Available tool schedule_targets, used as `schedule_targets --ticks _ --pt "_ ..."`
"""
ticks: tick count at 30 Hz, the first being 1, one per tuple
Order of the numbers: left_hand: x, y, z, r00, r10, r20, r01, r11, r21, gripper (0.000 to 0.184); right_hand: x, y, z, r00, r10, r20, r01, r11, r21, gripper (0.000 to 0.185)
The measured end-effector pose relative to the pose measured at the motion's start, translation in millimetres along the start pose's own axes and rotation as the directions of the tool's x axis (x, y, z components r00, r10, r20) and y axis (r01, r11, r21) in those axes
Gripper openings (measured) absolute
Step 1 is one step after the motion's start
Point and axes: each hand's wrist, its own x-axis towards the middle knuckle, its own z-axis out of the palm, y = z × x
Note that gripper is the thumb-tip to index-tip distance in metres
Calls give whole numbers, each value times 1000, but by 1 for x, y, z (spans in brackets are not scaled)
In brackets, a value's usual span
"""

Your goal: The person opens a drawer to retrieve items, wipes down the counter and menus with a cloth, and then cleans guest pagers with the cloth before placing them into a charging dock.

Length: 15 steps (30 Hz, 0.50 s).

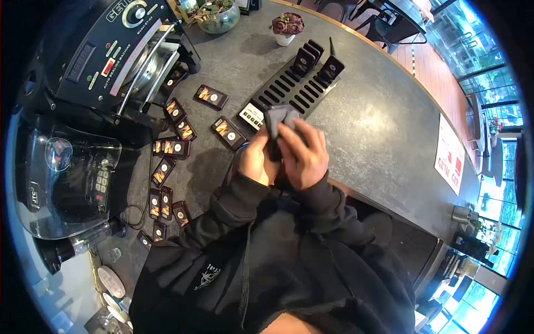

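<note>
My left hand (257,160) and my right hand (305,158) meet in front of my chest, both closed on a folded grey cloth (282,116). Something dark shows between the palms under the cloth; its kind is mostly hidden. Just beyond my hands is a black pager charging dock (292,92) with rows of slots and a white button panel. Several black pagers (305,60) stand upright in its far end. Left of my hands, one pager (228,132) lies flat, and another pager (211,97) lies farther back.
More pagers (162,171) lie scattered along the left of the grey counter (378,122). An auto sealing machine (105,61) and a clear-covered machine (72,167) stand at left. A small flowerpot (286,39) and a glass bowl (219,19) sit behind; a printed sheet (449,156) lies right.
</note>
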Motion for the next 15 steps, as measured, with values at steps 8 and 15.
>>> schedule_targets --ticks 8,15 --pt "-7 0 0 998 64 17 -66 990 124 42 3 -7 0 1000 -19 -10 19 1000 -9 27" --pt "-5 9 15 971 222 90 -239 914 328 37 17 14 4 870 465 161 -452 626 635 33"
